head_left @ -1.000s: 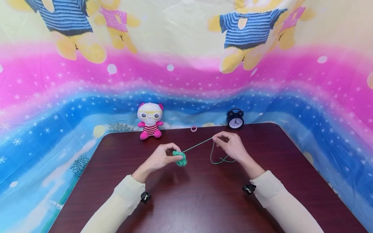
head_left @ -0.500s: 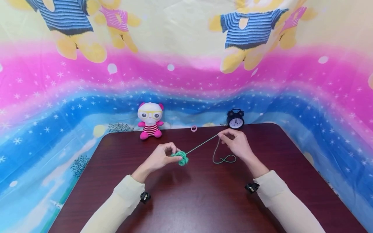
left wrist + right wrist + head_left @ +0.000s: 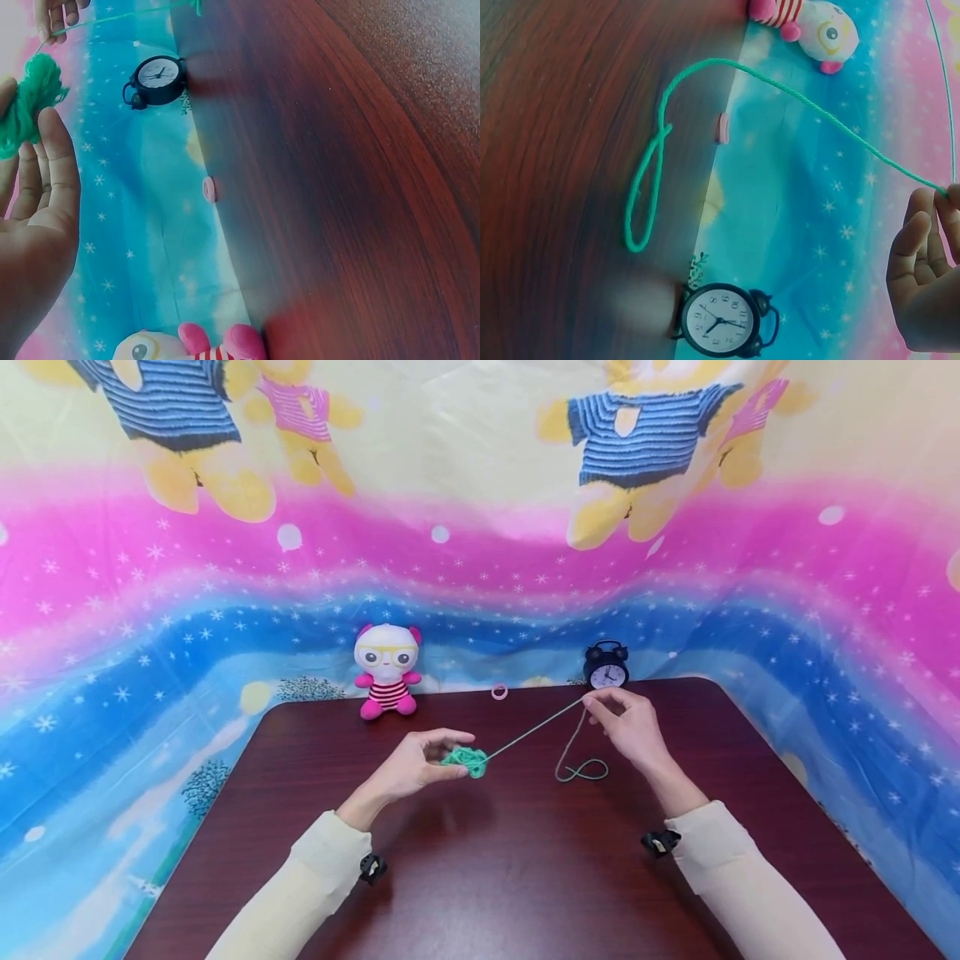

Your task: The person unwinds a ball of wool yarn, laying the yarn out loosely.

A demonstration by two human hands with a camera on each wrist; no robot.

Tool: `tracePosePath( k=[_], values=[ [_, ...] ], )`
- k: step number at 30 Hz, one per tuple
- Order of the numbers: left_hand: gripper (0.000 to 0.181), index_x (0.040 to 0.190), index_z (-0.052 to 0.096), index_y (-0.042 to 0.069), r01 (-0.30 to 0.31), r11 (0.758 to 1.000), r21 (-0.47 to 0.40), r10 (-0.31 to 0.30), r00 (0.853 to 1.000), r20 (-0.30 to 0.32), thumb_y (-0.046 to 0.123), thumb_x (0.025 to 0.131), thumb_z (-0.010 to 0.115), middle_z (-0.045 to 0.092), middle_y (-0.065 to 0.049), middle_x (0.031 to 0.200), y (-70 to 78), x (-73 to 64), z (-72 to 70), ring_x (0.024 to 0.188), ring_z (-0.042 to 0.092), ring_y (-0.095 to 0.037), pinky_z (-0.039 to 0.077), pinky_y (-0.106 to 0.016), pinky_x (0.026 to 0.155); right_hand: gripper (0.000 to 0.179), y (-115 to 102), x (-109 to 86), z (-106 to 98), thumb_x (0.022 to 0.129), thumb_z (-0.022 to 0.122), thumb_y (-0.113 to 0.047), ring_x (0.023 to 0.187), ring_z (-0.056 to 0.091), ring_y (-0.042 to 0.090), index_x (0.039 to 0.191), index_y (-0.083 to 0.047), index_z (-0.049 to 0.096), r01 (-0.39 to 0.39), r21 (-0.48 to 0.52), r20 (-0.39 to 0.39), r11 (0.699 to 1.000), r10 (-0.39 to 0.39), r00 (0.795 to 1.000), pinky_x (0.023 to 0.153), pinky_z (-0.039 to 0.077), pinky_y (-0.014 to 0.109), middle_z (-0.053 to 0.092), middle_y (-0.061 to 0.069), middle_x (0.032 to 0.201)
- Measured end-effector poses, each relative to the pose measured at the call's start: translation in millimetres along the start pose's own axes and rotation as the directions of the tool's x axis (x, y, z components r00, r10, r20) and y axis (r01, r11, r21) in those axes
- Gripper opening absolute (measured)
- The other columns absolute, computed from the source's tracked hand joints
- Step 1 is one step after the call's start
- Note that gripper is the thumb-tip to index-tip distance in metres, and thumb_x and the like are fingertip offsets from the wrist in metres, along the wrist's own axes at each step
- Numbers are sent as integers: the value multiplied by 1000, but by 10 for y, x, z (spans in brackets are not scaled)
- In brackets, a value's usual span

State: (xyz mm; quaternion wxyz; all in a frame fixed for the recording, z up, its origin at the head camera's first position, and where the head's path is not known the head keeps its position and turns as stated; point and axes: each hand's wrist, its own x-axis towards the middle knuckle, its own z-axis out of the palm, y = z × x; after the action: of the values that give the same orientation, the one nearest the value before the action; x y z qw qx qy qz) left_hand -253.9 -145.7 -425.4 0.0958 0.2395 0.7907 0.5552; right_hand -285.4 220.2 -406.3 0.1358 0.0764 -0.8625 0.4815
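Observation:
A small bundle of green yarn (image 3: 468, 762) is held between the thumb and fingers of my left hand (image 3: 412, 766), above the table. In the left wrist view the yarn bundle (image 3: 34, 105) looks loose and fluffy beside the thumb. One strand runs from it up to the right, drawn straight. My right hand (image 3: 630, 727) pinches that strand at the fingertips, in front of the alarm clock. Below the pinch hangs the yarn's tail (image 3: 585, 772), which curls into a loop. The right wrist view shows the looped tail (image 3: 660, 150) large, while the right hand (image 3: 926, 270) is partly cut off.
A dark red-brown table (image 3: 495, 877) lies under both hands. Along its back edge are a panda plush (image 3: 387, 672), a small pink ring (image 3: 499, 692) and a black alarm clock (image 3: 606, 667). A printed cloth (image 3: 480, 560) hangs behind the table and at its sides.
My right hand has moved right and slightly up, lengthening the straight strand between the hands. The yarn bundle has turned and flattened in my left hand, which stays nearly in place.

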Motion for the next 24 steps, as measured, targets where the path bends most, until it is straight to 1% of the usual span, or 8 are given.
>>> tracePosePath(
  k=[5,8,12,16,18,20,22,24],
  values=[
    [48,132,65,18,-5,1000,26,5,1000,3,18,87,78,70,-8,114,8,-12,-15,90,69,-18,58,-28,78,36,50,13,-48,95,64,-46,67,65,4,110,-15,73,-19,14,-47,1000,19,999,59,56,27,74,20,94],
    [43,129,67,16,-18,999,41,18,1000,-2,17,87,77,68,-8,114,9,-18,-22,89,68,-17,57,-27,76,35,72,24,-74,96,64,-44,69,65,-1,110,-13,73,-33,14,-78,999,34,996,59,56,25,74,18,96],
    [31,118,69,11,-25,999,24,25,1000,3,13,88,76,68,-12,108,3,-21,-27,85,66,-18,56,-26,75,31,102,40,-107,96,65,-40,69,66,0,109,-13,73,-55,10,-112,998,56,992,59,56,24,73,13,93],
    [22,109,68,5,-30,1000,-9,30,999,18,8,88,74,69,-15,111,6,-23,-27,88,66,-18,56,-25,77,29,144,61,-152,96,66,-38,69,66,2,107,-12,73,-77,24,-147,997,80,986,58,56,24,72,5,85],
    [20,106,67,5,-28,1000,-12,28,999,21,8,88,75,69,-13,113,8,-24,-28,90,67,-17,56,-25,79,32,161,68,-178,96,65,-40,68,66,2,107,-11,73,-85,30,-162,996,89,983,57,55,24,70,-4,78],
    [19,102,67,5,-17,1000,-7,17,1000,18,11,87,76,70,-11,109,8,-24,-27,89,67,-16,56,-25,77,35,178,75,-200,96,65,-43,66,64,0,107,-11,72,-92,26,-180,995,96,979,57,54,23,67,-11,73],
    [19,99,66,7,-3,1000,4,2,1000,14,15,87,78,70,-8,101,7,-23,-28,85,66,-15,55,-26,75,37,196,84,-216,95,65,-45,65,63,0,107,-10,72,-95,28,-196,995,98,976,56,54,22,66,-13,70],
    [22,98,64,7,9,1000,8,-10,1000,13,17,86,79,70,-6,94,7,-22,-28,83,66,-15,55,-26,74,35,211,88,-229,95,65,-44,64,62,0,106,-11,72,-100,32,-213,994,105,971,55,53,21,67,-10,69]
  ],
)
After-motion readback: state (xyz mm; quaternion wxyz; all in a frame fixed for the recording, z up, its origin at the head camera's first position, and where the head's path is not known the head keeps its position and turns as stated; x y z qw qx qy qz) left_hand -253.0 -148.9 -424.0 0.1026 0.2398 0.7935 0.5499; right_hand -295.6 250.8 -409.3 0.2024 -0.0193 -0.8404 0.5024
